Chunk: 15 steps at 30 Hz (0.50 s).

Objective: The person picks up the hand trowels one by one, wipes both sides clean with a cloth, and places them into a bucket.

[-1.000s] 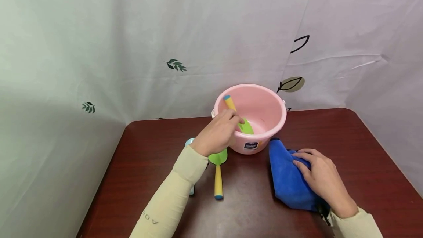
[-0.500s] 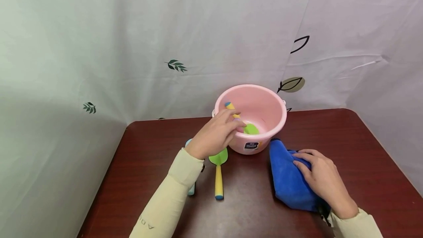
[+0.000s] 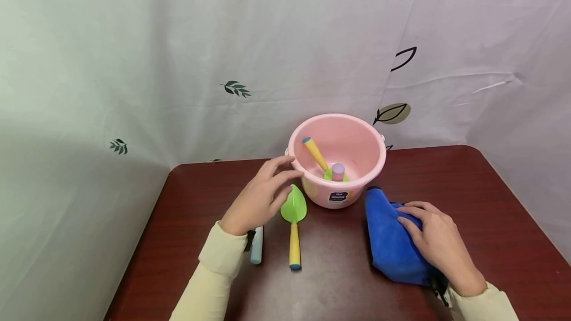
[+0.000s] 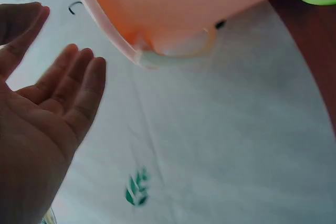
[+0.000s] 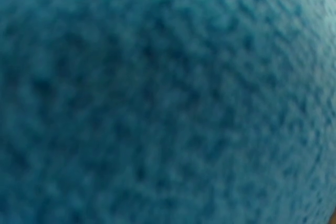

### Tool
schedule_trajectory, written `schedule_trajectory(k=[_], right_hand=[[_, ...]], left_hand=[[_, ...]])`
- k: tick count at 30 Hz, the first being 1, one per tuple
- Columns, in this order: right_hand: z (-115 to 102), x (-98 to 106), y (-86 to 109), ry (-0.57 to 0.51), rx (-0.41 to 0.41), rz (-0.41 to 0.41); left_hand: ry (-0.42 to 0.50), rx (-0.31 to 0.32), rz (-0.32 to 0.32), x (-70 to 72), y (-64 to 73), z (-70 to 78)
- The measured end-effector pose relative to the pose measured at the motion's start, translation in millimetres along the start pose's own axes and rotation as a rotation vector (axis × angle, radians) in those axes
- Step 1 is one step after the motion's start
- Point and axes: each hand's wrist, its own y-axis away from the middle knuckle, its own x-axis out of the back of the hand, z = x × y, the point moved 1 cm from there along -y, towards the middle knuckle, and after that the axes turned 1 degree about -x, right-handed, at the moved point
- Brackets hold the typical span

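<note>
A pink bucket (image 3: 308, 186) stands at the back of the table. Inside it lie a toy shovel with a yellow handle (image 3: 315, 154) and green blade, and a pink-purple cylindrical end (image 3: 338, 172) of another item. My left hand (image 3: 260, 194), fingers spread and holding nothing, is just left of the bucket; the left wrist view shows its bare palm (image 4: 39, 124). A second green-and-yellow toy shovel (image 3: 294, 237) lies before the bucket. Partly under my left wrist is a light blue handle (image 3: 256, 246). My right hand (image 3: 439, 239) rests on a blue plush cloth bag (image 3: 392, 251), which fills the right wrist view.
The dark red table (image 3: 339, 281) has rounded back corners. White curtains (image 3: 267, 38) with leaf prints hang behind it and at both sides. The bucket's white side handle (image 4: 173, 59) hangs near the curtain.
My left hand has let go over the bucket and drawn back left and toward me. The pink-purple item now lies in the bucket, and the shovel in it has shifted. My right hand stays put.
</note>
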Motion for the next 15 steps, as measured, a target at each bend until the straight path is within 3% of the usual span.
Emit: schedule_trajectory(k=[7, 15], right_hand=[[-1.5, 1.7, -0.9, -0.005, 0.013, 0.008], [-3.2, 1.0, -0.5, -0.018, 0.005, -0.006]], left_hand=[[-0.038, 0.272, -0.066, -2.2, 42.1, -9.9], [-0.091, 0.58, -0.094, -14.2, 72.2, -12.5]])
